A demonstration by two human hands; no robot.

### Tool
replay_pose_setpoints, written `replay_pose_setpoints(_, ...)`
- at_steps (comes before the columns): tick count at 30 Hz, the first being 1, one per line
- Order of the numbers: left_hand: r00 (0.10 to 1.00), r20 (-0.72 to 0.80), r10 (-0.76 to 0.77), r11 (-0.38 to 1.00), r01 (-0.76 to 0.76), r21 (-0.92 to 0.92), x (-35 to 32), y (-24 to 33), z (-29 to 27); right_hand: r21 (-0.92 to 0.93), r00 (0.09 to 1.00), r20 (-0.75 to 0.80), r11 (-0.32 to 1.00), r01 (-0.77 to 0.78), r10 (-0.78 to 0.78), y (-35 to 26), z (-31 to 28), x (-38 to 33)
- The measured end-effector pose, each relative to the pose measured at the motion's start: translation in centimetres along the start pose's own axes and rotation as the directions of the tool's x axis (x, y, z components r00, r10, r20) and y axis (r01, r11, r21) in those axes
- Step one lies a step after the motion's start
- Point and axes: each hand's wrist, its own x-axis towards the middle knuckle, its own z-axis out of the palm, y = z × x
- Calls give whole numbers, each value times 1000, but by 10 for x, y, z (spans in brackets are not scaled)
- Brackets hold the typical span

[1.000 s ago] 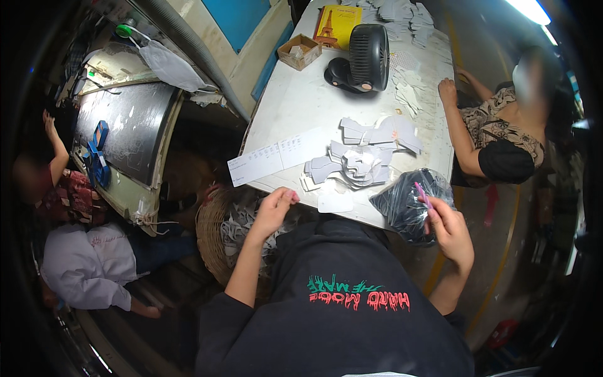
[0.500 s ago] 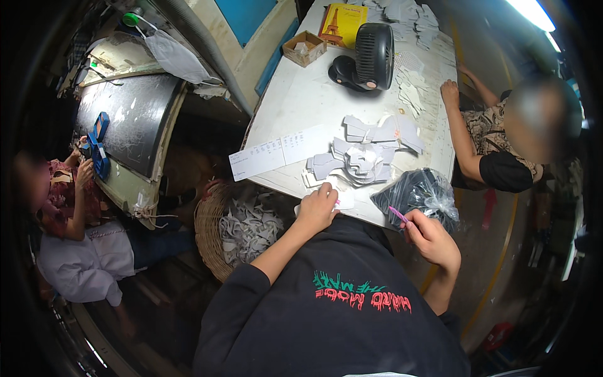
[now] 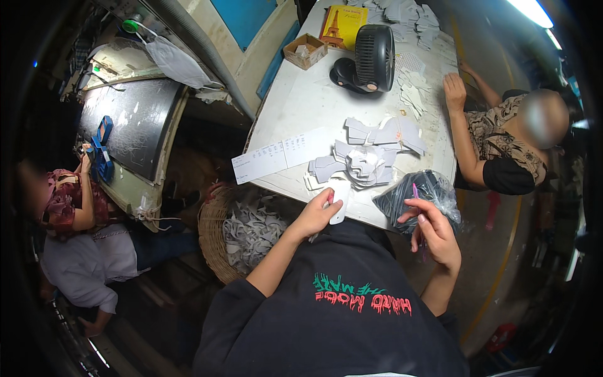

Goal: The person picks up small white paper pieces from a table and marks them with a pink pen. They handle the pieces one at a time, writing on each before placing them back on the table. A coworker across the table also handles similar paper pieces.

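My left hand [image 3: 317,217] grips a small white cut piece [image 3: 340,200] at the near edge of the white table [image 3: 301,107]. Just beyond it lies a loose pile of grey and white cut pieces [image 3: 364,157]. My right hand [image 3: 433,232] holds a thin pink pen [image 3: 415,190] against a clear plastic bag [image 3: 402,201] full of dark pieces, at the table's near right corner. A long printed paper strip [image 3: 276,157] lies left of the pile.
A black fan [image 3: 370,60], a small cardboard box [image 3: 304,50] and a yellow book [image 3: 342,25] stand at the far end. A wicker basket [image 3: 213,239] of grey scraps sits below the table edge. A co-worker's hand [image 3: 453,91] rests on the right side; another person [image 3: 69,207] sits at left.
My left hand came up from beside the basket to the table edge and took hold of the white piece. My right hand dropped slightly, staying at the bag.
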Motion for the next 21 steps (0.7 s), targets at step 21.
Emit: replay_pose_setpoints(21,970,147,191,596,4,-803,-45,78,19,329,864,-120,801,500,-489,1,73,32)
